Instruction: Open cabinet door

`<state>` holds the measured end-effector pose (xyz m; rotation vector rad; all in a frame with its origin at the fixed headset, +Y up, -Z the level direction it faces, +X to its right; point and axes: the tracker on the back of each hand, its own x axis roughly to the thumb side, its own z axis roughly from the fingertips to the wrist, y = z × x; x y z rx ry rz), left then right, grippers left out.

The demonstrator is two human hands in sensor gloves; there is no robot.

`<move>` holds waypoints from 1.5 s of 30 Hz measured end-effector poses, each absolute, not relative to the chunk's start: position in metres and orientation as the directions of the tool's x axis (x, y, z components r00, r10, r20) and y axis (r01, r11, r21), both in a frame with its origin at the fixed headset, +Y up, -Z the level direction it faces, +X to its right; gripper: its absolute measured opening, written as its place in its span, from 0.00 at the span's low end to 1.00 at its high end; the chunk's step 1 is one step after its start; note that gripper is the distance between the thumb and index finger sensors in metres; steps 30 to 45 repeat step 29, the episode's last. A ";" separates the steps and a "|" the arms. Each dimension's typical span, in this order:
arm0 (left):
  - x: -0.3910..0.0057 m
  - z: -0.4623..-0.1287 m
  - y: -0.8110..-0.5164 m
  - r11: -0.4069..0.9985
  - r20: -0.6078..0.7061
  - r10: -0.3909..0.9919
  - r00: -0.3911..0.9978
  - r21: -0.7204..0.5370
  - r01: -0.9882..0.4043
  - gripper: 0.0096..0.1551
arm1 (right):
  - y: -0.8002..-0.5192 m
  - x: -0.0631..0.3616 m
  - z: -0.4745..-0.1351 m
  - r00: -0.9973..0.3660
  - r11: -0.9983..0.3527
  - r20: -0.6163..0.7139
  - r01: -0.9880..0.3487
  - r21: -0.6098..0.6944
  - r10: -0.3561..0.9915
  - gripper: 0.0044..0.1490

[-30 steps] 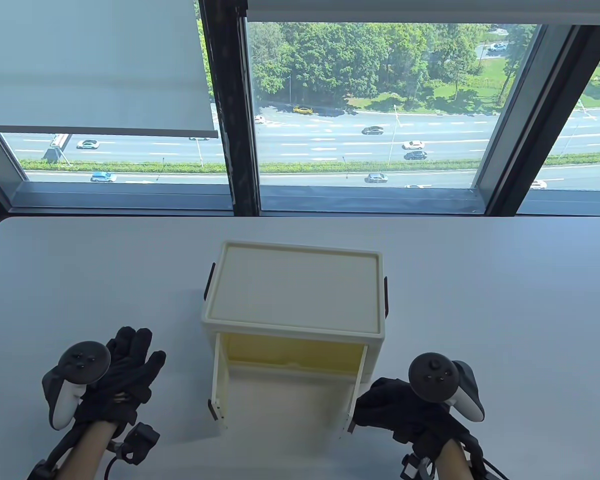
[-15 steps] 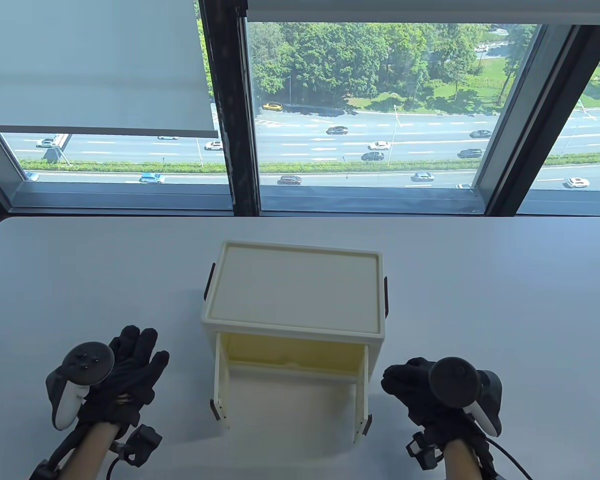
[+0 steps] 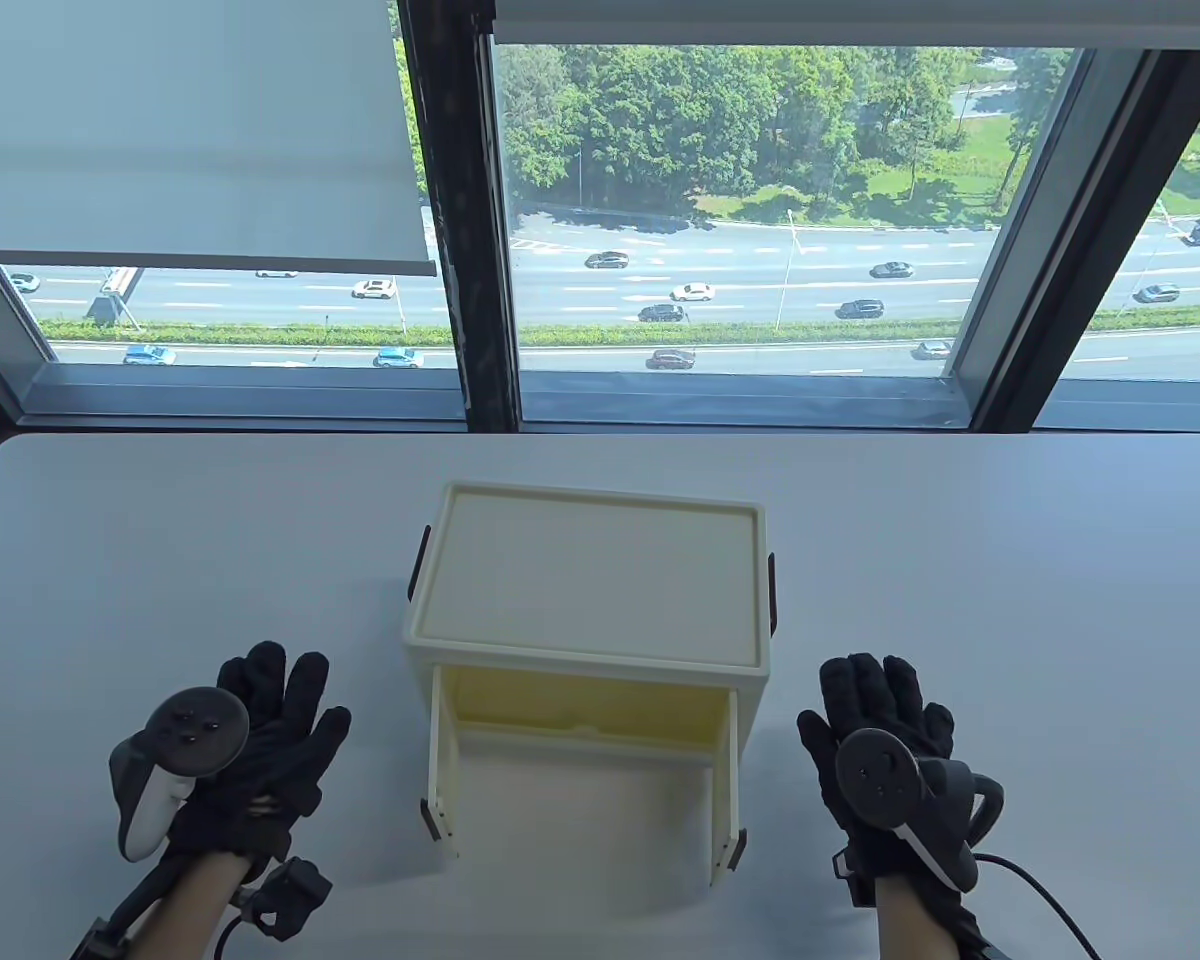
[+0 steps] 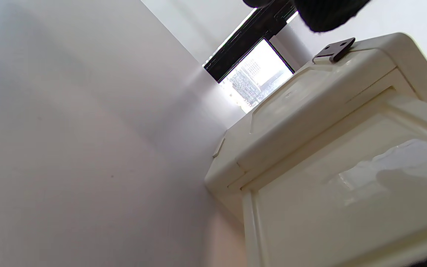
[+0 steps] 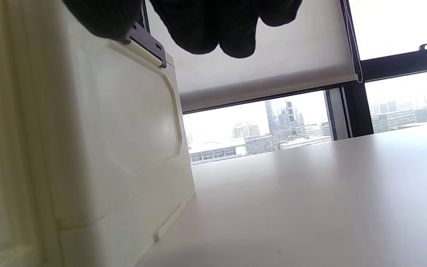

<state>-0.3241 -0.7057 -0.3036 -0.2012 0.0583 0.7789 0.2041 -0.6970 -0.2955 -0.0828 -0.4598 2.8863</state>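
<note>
Two gloved hands flank a cream cabinet point(image 3: 585, 590) at mid-counter point(image 3: 1010, 560), near the front edge. We see its door point(image 3: 580, 800) dropped open, lying flat toward the person, yellow interior exposed. Left hand point(image 3: 250, 750) sits left of the cabinet, apart from it, grip spread with fingers extended, holding nothing. Right hand point(image 3: 885, 740) sits right of the cabinet, also apart, grip spread flat, fingers pointing toward the window point(image 3: 740, 220). We note a tracker point(image 3: 198, 725) on the left hand's back, another tracker point(image 3: 875, 780) on the right. Right wrist view shows the cabinet's side wall point(image 5: 87, 148) close by, with a dark clip point(image 5: 146, 44) at its top edge.
</note>
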 end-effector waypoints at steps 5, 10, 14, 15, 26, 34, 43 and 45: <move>-0.323 -0.304 -0.707 0.723 -0.126 0.663 0.738 -0.149 -0.675 0.41 | -0.700 0.203 -0.298 -0.976 -0.942 -0.040 -0.193 -0.274 0.212 0.43; -0.322 -0.304 -0.707 0.757 -0.116 0.628 0.770 -0.138 -0.638 0.41 | -0.708 0.205 -0.302 -0.966 -0.962 -0.084 -0.233 -0.140 0.246 0.45; -0.320 -0.304 -0.707 0.763 -0.108 0.621 0.776 -0.141 -0.630 0.41 | -0.709 0.207 -0.302 -0.963 -0.961 -0.089 -0.239 -0.137 0.253 0.44; -0.320 -0.304 -0.707 0.764 -0.108 0.620 0.777 -0.143 -0.629 0.41 | -0.709 0.207 -0.302 -0.963 -0.961 -0.089 -0.240 -0.136 0.253 0.44; -0.321 -0.305 -0.707 0.763 -0.111 0.621 0.776 -0.143 -0.631 0.41 | -0.708 0.207 -0.302 -0.963 -0.962 -0.090 -0.239 -0.134 0.252 0.44; -0.321 -0.305 -0.708 0.763 -0.112 0.621 0.776 -0.142 -0.631 0.41 | -0.708 0.207 -0.301 -0.963 -0.961 -0.092 -0.240 -0.135 0.253 0.44; -0.321 -0.305 -0.708 0.763 -0.112 0.621 0.776 -0.142 -0.631 0.41 | -0.708 0.207 -0.301 -0.963 -0.961 -0.092 -0.240 -0.135 0.253 0.44; -0.321 -0.305 -0.708 0.763 -0.112 0.621 0.776 -0.142 -0.631 0.41 | -0.708 0.207 -0.301 -0.963 -0.961 -0.092 -0.240 -0.135 0.253 0.44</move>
